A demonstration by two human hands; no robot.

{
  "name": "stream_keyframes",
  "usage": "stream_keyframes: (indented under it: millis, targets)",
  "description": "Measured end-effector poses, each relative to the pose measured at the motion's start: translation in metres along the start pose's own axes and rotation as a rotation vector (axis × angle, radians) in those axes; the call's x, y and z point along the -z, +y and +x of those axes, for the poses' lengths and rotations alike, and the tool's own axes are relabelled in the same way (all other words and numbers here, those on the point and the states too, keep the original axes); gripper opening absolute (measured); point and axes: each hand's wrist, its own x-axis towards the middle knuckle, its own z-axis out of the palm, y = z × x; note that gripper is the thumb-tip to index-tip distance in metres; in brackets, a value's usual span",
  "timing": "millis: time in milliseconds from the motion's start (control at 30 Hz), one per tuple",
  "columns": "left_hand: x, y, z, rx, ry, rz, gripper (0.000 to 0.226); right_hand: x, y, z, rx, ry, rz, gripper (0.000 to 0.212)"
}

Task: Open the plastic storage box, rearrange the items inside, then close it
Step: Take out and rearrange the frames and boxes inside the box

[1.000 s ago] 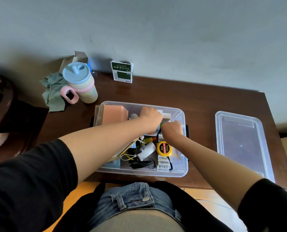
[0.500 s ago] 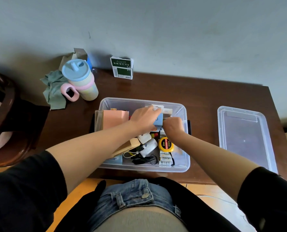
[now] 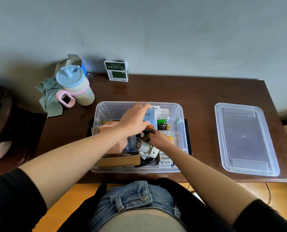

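The clear plastic storage box [image 3: 181, 139] stands open on the brown table, packed with small items. My left hand [image 3: 134, 120] grips a light blue carton [image 3: 150, 116] marked Q8 and holds it raised near the box's middle. Just below it, my right hand [image 3: 157, 138] reaches in among the items; its fingertips pinch a small dark thing under the carton. A pink box [image 3: 116, 139], a brown cardboard box [image 3: 119, 160], a white cylindrical gadget [image 3: 144, 148] and battery packs [image 3: 163, 127] lie inside. The clear lid [image 3: 244, 139] lies flat to the right.
A pastel tumbler [image 3: 75, 86] with a blue lid and pink handle stands at the back left beside a green cloth [image 3: 50, 99]. A green and white carton [image 3: 116, 71] stands against the wall. A dark chair [image 3: 4, 121] is at the left.
My left hand has lifted the blue carton higher and toward the box's back. My right hand has moved lower and nearer, beneath that carton. The camera view has shifted slightly.
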Motion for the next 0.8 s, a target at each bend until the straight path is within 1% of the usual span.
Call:
stream_keyframes:
  millis: [33, 133, 233, 367, 500, 567, 700, 800]
  targets:
    - [-0.001, 0.0, -0.001, 0.009, 0.001, -0.014, 0.049, -0.001, 0.0, 0.001, -0.011, -0.012, -0.004, 0.036]
    - [-0.002, -0.001, -0.002, 0.042, -0.003, -0.056, 0.051, -0.004, -0.004, 0.004, 0.021, -0.047, -0.131, 0.044]
    - [-0.002, -0.001, -0.001, 0.048, 0.01, -0.07, 0.053, -0.004, -0.009, 0.009, 0.085, -0.075, -0.242, 0.045]
    - [-0.004, -0.002, -0.001, 0.049, 0.01, -0.054, 0.051, -0.003, -0.013, 0.013, 0.094, -0.146, -0.213, 0.046]
    - [-0.008, 0.0, -0.003, 0.064, -0.005, -0.072, 0.049, -0.011, -0.012, 0.012, 0.116, -0.128, -0.204, 0.04]
    - [-0.01, 0.003, -0.004, 0.05, -0.014, -0.024, 0.048, -0.013, -0.013, 0.01, 0.119, -0.127, -0.207, 0.039]
    - [-0.007, 0.007, -0.004, 0.006, -0.028, 0.18, 0.044, -0.017, -0.014, 0.008, 0.121, -0.148, -0.226, 0.041]
    - [-0.006, 0.008, -0.006, -0.017, -0.041, 0.282, 0.044, -0.021, -0.015, 0.008, 0.125, -0.135, -0.216, 0.041]
